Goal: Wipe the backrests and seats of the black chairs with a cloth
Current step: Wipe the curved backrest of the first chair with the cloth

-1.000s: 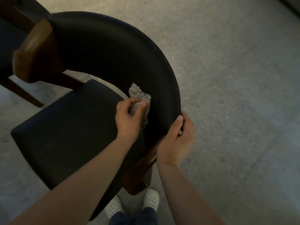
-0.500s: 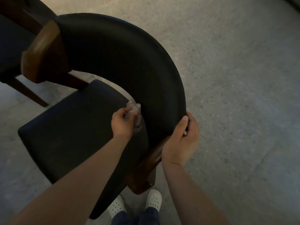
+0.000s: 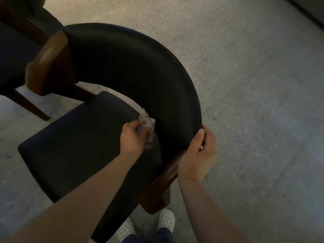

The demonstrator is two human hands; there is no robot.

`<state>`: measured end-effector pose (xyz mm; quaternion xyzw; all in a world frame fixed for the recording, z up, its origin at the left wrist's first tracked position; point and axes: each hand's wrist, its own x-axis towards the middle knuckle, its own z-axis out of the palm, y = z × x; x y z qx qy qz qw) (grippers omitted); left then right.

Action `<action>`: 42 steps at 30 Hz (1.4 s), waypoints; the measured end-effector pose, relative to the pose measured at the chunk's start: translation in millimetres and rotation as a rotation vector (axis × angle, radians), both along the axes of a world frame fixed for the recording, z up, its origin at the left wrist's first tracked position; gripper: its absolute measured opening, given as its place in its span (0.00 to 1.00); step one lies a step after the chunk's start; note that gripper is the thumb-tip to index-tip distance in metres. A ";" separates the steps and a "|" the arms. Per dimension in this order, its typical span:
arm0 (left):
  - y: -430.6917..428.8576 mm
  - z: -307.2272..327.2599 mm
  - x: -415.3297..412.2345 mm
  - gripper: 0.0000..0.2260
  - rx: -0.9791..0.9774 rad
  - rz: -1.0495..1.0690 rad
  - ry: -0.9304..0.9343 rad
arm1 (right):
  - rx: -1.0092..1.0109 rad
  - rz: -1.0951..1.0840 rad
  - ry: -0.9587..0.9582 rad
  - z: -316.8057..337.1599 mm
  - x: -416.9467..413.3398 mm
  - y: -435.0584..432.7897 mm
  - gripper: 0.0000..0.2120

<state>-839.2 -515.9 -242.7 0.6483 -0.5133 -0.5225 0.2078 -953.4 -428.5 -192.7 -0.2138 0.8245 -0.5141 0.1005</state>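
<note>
Head view: a grey speckled floor (image 3: 254,85) carries the chair. Its black curved padded backrest (image 3: 133,67) sweeps round the black flat padded seat (image 3: 75,148), with a narrow gap between the two, and ends on a brown wooden frame (image 3: 168,174). The right hand (image 3: 198,155) grips the near end of the backrest, with the thumb on the inner face and the other digits wrapped behind the edge. The left hand (image 3: 132,137) has its fingers (image 3: 135,124) curled tight round a crumpled pale grey cloth (image 3: 148,122). The cloth is pressed against the lower inner face of the backrest, just above the rear of the seat.

Step in hand, as judged: wiping the inner face of the backrest.

1. Brace the chair with the right hand so that it does not pivot under pressure.
2. Flatten the wad of cloth for wider contact.
3. Draw it along the curve in overlapping passes, working from the bottom edge to the top rim.
4. Guide it clear of the gap, where it may snag.
5. Treat the seat afterwards.
</note>
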 end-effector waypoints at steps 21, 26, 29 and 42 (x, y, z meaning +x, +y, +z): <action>-33.8 93.0 -98.8 0.14 -0.678 -0.171 -0.134 | 0.023 0.066 0.046 2.1 -0.7 -0.3 0.24; -34.0 89.9 -87.9 0.11 -0.530 0.053 -0.002 | 0.034 0.067 0.071 1.1 -1.3 -0.2 0.24; -28.9 81.5 -70.9 0.10 -0.431 0.098 -0.021 | 0.038 0.064 0.059 0.8 -1.4 -0.4 0.24; -15.9 78.3 -68.8 0.05 -0.393 0.040 0.174 | -0.002 0.062 0.060 2.6 -1.8 -0.8 0.23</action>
